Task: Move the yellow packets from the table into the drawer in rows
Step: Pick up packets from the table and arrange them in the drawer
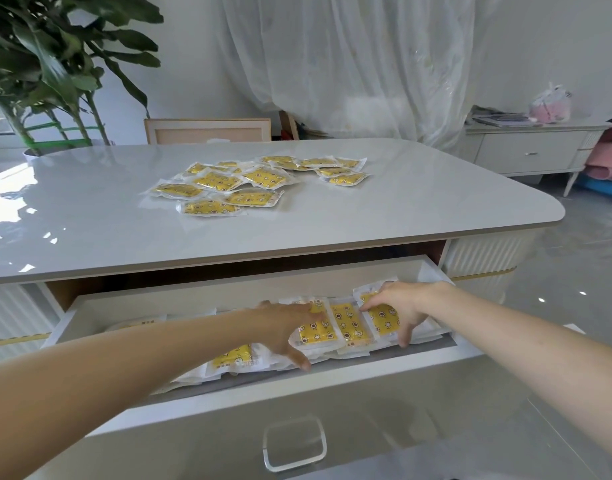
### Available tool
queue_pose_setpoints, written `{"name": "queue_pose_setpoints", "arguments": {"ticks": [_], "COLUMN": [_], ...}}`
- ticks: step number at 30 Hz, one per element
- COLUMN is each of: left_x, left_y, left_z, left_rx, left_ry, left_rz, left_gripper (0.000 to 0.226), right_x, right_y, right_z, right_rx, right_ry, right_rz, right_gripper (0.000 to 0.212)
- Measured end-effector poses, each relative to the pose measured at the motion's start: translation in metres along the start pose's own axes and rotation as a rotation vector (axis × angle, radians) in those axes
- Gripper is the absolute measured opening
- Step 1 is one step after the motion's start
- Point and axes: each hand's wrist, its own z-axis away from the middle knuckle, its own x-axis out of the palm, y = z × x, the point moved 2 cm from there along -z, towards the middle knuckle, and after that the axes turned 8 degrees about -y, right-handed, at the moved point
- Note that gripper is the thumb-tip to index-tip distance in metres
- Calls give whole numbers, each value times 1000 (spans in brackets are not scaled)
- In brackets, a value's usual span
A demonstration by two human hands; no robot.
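Three yellow star-printed packets in clear wrappers [349,325] are lying side by side toward the right of the open white drawer [228,299], with more packets showing beneath and to the left of them. The left hand [284,327] is lying spread over the leftmost of the three, fingers flat on its face and thumb reaching to the near edge. The right hand [401,303] is spread likewise over the rightmost, index fingertip touching the packet's face. Neither seems to be lifting anything; the step looks like squaring up a row.

To do that well, the hands should be pressing lightly and sliding the packets until their edges are meeting without overlapping, since the slick wrappers are likely to ride over one another.

A loose pile of the same yellow packets [228,183] is sitting in the middle of the glossy pale grey bench [436,188], well apart from the drawer, so much of the task is left. The bench top is reflecting window light at the left. A clear loop handle [294,441] is sitting on the drawer front.

Beyond the bench:
- A large-leaved green plant [55,64] is standing far left.
- A sheer white drape [367,64] is hanging behind.
- A white sideboard [526,154] is standing far right.
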Motion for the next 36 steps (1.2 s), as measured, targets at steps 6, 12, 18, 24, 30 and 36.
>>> {"name": "queue_pose_setpoints", "arguments": {"ticks": [6,12,18,24,30,36], "left_x": [-39,-73,-101,-94,-81,-83], "left_y": [-6,-8,-35,-89,-116,-132], "left_z": [22,51,72,67,49,36], "left_rx": [-43,-93,-236,-454,-600,-667], "left_ry": [226,434,663,698,613,701], "left_rz": [111,198,329,316,342,55], "left_gripper": [51,25,20,32,47,47], "right_x": [-24,-62,-96,-119,-147,-180], "right_y": [-7,-18,-17,-16,-43,-80], "right_z": [22,48,63,40,0,-42], "right_rx": [-99,-233,-286,-229,-212,-232], "right_ry": [116,247,507,740,719,798], "right_rz": [-160,-367,-544,-704,-680,-625], "right_gripper": [40,22,15,16,32,39]}}
